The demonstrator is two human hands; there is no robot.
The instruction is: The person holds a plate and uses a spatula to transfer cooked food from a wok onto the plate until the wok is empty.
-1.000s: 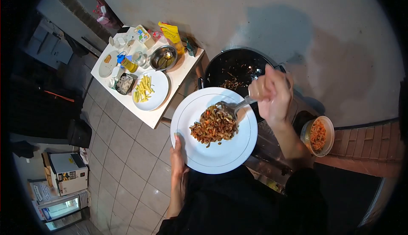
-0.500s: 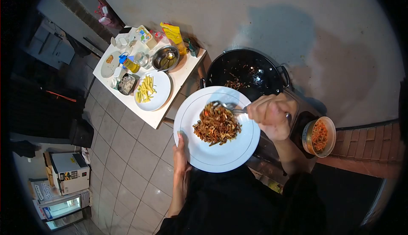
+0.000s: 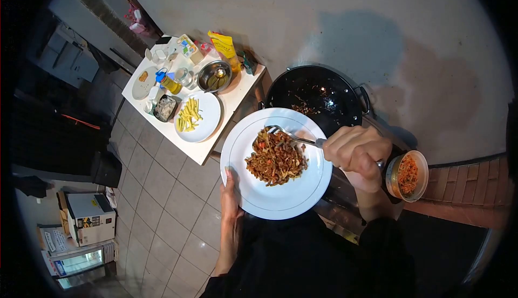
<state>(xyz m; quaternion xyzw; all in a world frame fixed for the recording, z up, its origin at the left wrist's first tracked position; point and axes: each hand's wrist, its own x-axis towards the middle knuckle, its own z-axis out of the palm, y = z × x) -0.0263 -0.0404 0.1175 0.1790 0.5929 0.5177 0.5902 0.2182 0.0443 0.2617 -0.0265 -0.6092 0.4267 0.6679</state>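
Observation:
My left hand (image 3: 231,203) grips the lower left rim of a white plate (image 3: 259,203), thumb on top and fingers underneath. In the plate's middle sits a heap of brown stir-fried food (image 3: 276,160) with red bits, like short noodles or rice. My right hand (image 3: 357,152) is closed around the handle of a metal cooking spoon (image 3: 297,138), whose head touches the heap's upper left edge. Just beyond the plate stands a black wok (image 3: 329,90) with food scraps inside. A round tub (image 3: 397,176) of orange shredded food is near my right wrist.
On the white table (image 3: 202,149) at left are a plate of potato strips (image 3: 208,128), a steel bowl (image 3: 216,82), a yellow bottle (image 3: 171,85), a yellow packet (image 3: 222,43) and a small dark container (image 3: 165,107). A wall (image 3: 302,17) rises behind the wok.
The spoon's head has moved slightly left along the heap's upper edge, and my right hand has shifted right and a little down. The left hand and plate stay nearly still.

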